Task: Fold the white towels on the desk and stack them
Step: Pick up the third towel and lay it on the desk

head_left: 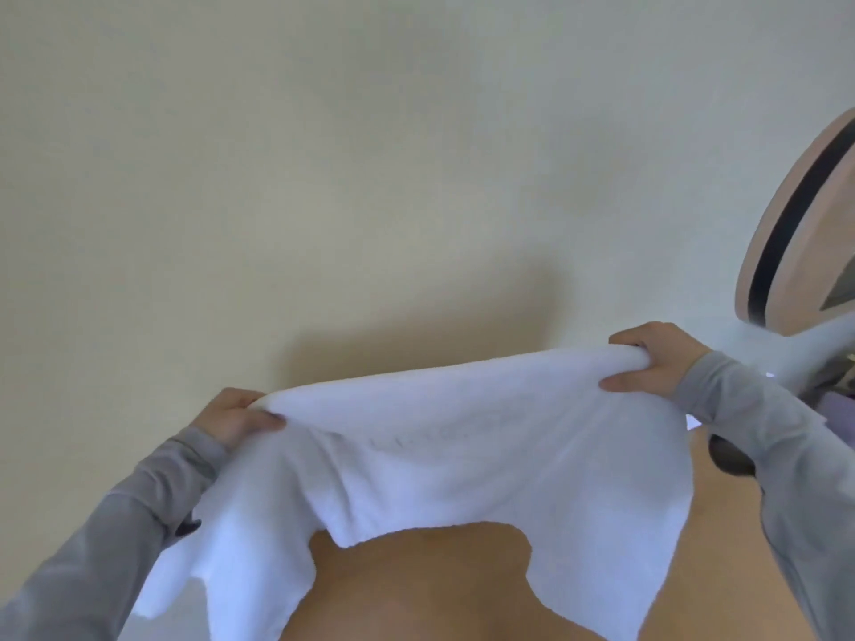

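The left hand [236,416] and right hand [657,363] grip the white towel [462,455] at its top edge with curled fingers [624,383], and its uneven lower edge could fold crooked on the surface [416,585].

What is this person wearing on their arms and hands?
Both arms are in plain grey long sleeves, the left sleeve and the right sleeve, snug and reaching the wrists. The left hand and the right hand are bare: no gloves, and no ring or watch shows.

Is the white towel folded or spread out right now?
Spread out: the towel hangs open over the desk, left hand and right hand gripping its top corners.
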